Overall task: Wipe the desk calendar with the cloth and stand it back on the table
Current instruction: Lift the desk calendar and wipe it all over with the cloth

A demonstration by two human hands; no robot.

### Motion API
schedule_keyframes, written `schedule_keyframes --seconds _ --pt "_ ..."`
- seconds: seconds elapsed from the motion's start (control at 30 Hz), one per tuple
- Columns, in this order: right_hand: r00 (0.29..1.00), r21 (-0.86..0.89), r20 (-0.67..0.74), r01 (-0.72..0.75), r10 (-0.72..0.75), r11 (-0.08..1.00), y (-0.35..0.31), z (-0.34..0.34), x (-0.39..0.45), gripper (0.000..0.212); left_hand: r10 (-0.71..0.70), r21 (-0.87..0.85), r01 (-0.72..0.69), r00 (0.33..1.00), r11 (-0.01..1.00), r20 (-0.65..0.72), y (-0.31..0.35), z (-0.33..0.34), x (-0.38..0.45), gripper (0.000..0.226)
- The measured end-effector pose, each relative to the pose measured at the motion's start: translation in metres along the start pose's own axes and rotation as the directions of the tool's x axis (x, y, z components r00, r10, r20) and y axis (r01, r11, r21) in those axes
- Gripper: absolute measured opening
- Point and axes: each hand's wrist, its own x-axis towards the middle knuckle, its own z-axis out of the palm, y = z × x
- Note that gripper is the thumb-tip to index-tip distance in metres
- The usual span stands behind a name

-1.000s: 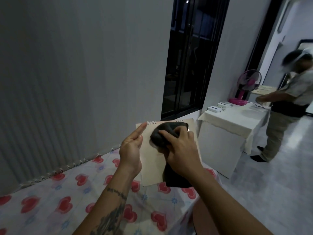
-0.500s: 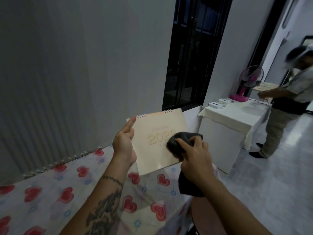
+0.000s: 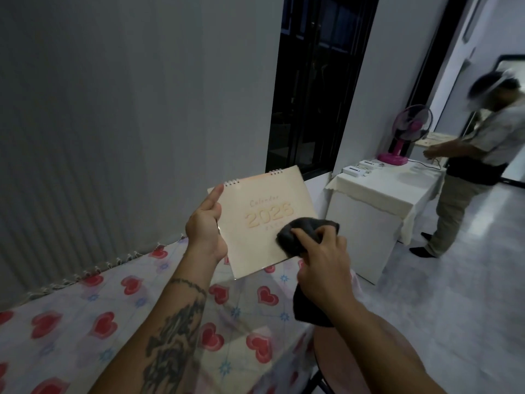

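I see the desk calendar held up in the air above the table, which is covered in a cloth printed with red hearts. The calendar's cream cover faces me, its spiral binding at the top. My left hand grips the calendar's left edge, thumb on the front. My right hand is closed around a dark cloth, pressing it against the calendar's lower right corner; the rest of the cloth hangs below that hand. To the right of the calendar, well apart, another person stands at a white side table with a pink fan on it.
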Motion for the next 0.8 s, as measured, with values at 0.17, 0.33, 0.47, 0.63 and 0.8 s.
schedule_keyframes --seconds 0.17,0.33,0.47,0.63,0.8 --pt "0.966 0.047 0.071 0.246 -0.249 0.968 -0.04 0.014 -0.029 0.062 -0.054 0.074 0.056 0.998 0.996 -0.031 -0.006 0.013 -0.004 0.037" --pt "0.952 0.025 0.095 0.291 -0.292 0.957 -0.02 0.015 -0.016 0.06 -0.058 0.0 0.058 0.996 0.998 -0.065 -0.004 0.002 -0.002 0.039" --pt "0.997 -0.013 0.04 0.064 -0.063 0.998 0.0 0.009 0.004 0.063 -0.031 -0.077 0.026 0.997 0.997 -0.068 0.004 -0.006 0.001 0.042" --pt "0.982 0.05 0.039 0.183 -0.185 0.982 -0.027 0.012 -0.017 0.057 -0.045 0.003 0.045 0.995 0.999 -0.085 0.0 0.001 0.001 0.042" --pt "0.925 0.047 0.069 0.371 -0.374 0.927 -0.044 0.011 -0.011 0.054 -0.088 0.188 0.075 0.994 0.979 0.064 -0.005 0.008 -0.011 0.044"
